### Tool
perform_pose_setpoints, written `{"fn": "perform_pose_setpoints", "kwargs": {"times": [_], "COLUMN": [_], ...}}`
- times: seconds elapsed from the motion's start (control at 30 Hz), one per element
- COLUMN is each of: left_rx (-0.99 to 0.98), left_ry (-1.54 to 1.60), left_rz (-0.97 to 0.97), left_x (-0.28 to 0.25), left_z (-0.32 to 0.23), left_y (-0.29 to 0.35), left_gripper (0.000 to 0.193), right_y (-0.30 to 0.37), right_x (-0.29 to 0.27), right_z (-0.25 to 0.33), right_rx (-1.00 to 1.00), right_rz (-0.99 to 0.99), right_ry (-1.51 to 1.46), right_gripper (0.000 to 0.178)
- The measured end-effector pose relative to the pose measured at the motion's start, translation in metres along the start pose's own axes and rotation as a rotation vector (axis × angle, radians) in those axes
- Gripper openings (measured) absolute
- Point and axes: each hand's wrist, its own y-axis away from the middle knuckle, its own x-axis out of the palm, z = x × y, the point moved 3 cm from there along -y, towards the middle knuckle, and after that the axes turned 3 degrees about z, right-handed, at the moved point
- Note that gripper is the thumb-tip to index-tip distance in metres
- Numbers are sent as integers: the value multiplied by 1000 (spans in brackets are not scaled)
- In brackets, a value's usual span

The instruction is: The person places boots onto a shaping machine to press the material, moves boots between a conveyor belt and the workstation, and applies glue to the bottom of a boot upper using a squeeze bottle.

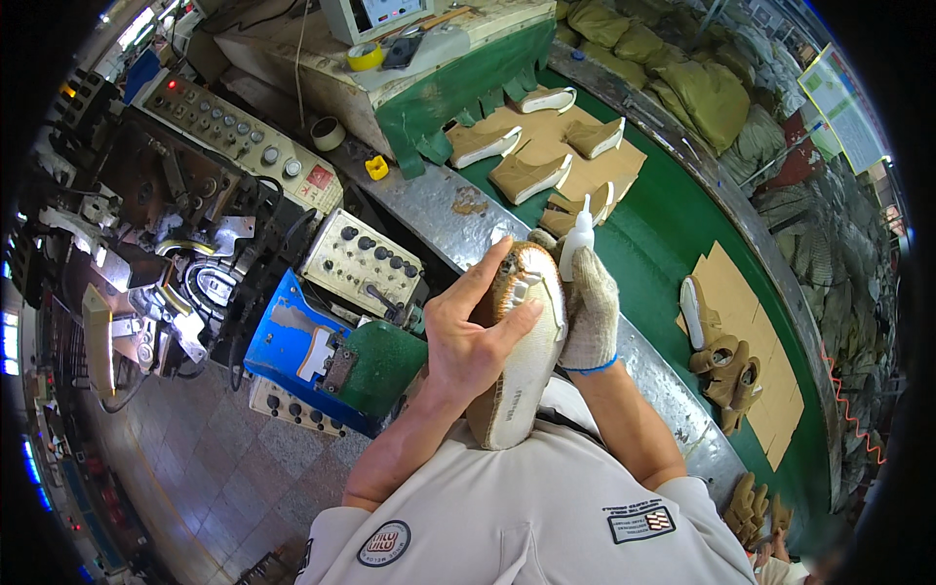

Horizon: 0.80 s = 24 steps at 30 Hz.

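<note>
My bare left hand [466, 336] grips a shoe upper [522, 380] near its toe end, thumb across the pale sole side and index finger stretched along the edge. Sole side up, the upper has its other end close against my shirt. Its edge at the toe looks gathered, with orange-brown trim around it. In a knitted white glove, my right hand [593, 317] holds a white squeeze bottle [577, 244], its narrow nozzle pointing up and away from me. That glove lies along the right side of the upper; its fingertips are partly hidden.
Several brown shoes with white edges stand on a cardboard sheet [624, 161] on the green conveyor belt [663, 234]; more lie on another cardboard sheet [770, 361]. At left are a metal machine [185, 292], control panels [361, 258] and a blue guard [283, 336]. Yellow tape [366, 57] sits on the bench.
</note>
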Motion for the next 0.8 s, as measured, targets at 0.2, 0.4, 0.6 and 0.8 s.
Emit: {"fn": "perform_pose_setpoints", "kwargs": {"times": [0.2,0.4,0.6,0.8], "left_rx": [1,9,-98,-19], "left_ry": [-112,-161,62,-4], "left_rz": [39,50,85,223], "left_x": [-11,-5,20,57], "left_z": [-7,-10,-6,-11], "left_y": [4,2,3,13], "left_gripper": [63,61,67,63], "right_y": [3,3,10,39], "right_x": [12,6,-4,-33], "right_z": [-3,1,13,31], "right_rx": [-4,46,-89,-268], "right_rz": [28,-41,-63,-88], "right_ry": [-94,-35,-67,-133], "right_gripper": [48,51,31,42]}}
